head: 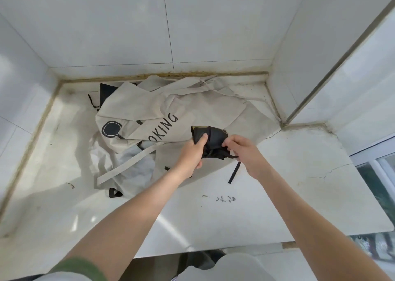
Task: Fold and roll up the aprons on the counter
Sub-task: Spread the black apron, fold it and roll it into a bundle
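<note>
Gripping black apron roll [213,138] between both hands.

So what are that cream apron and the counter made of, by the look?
Cream apron: probably matte woven cotton or canvas; it creases softly and carries black print. Counter: seemingly polished stone or a marble-like slab; it shows glossy reflections and hairline cracks.

You have a single view, from the camera on your head. It faces forward and steeply down onto the counter [267,206], near enough that your forearms cross the lower frame. The counter's far edge meets the tiled wall [106,24] in the upper frame; its near edge shows at the bottom. Your left hand [191,152] and right hand [245,152], holding the black apron [215,134], sit near centre.
</note>
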A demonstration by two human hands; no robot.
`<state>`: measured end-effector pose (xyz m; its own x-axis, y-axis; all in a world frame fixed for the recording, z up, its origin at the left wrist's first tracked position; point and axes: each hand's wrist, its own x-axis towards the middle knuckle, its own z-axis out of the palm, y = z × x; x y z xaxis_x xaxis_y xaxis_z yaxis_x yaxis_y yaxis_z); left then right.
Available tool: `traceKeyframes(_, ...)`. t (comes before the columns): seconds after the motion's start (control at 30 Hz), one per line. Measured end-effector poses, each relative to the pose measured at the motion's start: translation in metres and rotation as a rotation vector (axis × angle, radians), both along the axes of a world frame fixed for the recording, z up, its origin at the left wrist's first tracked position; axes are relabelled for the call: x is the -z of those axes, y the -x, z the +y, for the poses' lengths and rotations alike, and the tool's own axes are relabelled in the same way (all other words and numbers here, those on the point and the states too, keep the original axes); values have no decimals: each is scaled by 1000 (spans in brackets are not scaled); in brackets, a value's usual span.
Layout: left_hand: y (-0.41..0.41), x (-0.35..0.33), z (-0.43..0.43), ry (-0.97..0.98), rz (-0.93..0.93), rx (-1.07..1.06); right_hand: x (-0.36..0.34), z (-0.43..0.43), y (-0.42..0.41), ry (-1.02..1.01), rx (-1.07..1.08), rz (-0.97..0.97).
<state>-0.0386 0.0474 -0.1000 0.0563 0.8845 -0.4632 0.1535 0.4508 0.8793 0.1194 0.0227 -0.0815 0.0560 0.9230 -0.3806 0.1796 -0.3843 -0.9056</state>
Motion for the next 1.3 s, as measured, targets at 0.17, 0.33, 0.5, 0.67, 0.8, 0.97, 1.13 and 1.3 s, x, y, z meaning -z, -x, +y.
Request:
traceKeyframes(0.17, -3, -3, 6, 270, -318, -150, -5, 5, 2, -175, -151, -154)
traceKeyframes(0.33, -1, -22, 19, 424, -601, -293, 1, 5, 7, -505, -323, -737)
traceKeyframes(0.5, 1, -35, 26, 482, -689, -318, 8, 4, 6, -859, -230, -812)
traceKeyframes(0.67, 3, -41, 30, 479, -756, -318, 0, 14, 2, -764, -103, -673)
traceKeyframes(0.8, 7, -45, 30, 402, -750, -180, -8, 20, 5, -607, 21, -376)
traceKeyframes(0.97, 6, -55, 23, 250, -603, 31, -16, 27, 6, -538, 27, -356)
traceKeyframes(1.13, 9, -57, 23, 258, -446, 37, -9, 27, 1, -421, -139, -516)
traceKeyframes(1.3, 1, -51, 20, 194, -329, -94, -15, 21, 10, -322, -303, -461)
